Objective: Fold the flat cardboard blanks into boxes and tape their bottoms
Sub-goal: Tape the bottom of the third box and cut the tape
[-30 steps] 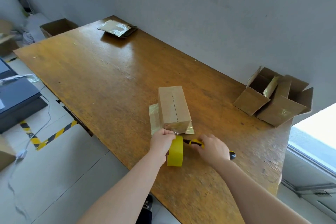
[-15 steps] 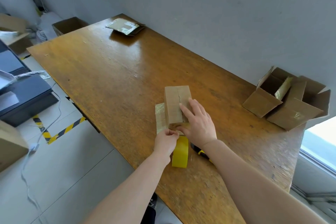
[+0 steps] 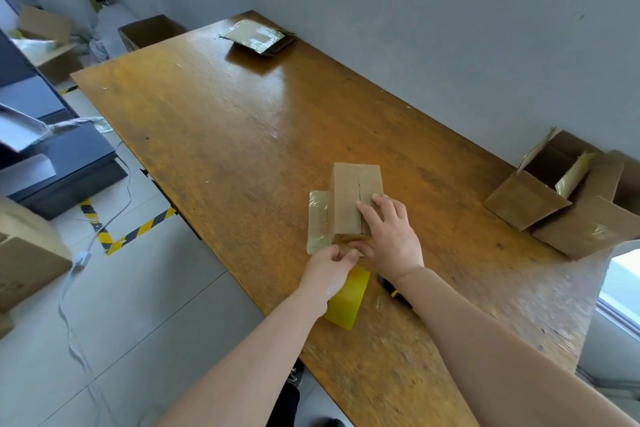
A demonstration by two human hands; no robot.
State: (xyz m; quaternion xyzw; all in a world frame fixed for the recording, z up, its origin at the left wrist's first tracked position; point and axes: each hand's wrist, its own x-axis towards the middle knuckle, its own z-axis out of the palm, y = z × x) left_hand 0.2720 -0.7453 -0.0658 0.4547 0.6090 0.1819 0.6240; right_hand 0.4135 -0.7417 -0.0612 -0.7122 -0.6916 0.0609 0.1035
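Note:
A small cardboard box (image 3: 346, 198) stands bottom-up near the front edge of the wooden table (image 3: 225, 121), its two closed flaps meeting in a seam on top. A taped flap (image 3: 317, 222) sticks out on its left side. My right hand (image 3: 391, 236) lies flat on the box's top with straight fingers, the thumb at the near edge. My left hand (image 3: 327, 270) has curled fingers at that near edge and grips the yellow tape roll (image 3: 348, 305), which hangs just below it.
A black-and-yellow cutter (image 3: 394, 293) lies on the table under my right forearm. Two folded open boxes (image 3: 530, 198) (image 3: 588, 222) sit at the right by the wall. A flat taped blank (image 3: 258, 36) lies at the far end. More cartons (image 3: 149, 31) stand on the floor at left.
My right hand let go of the cutter, left it on the table and moved onto the box's top. My left hand stayed at the near edge with the tape roll.

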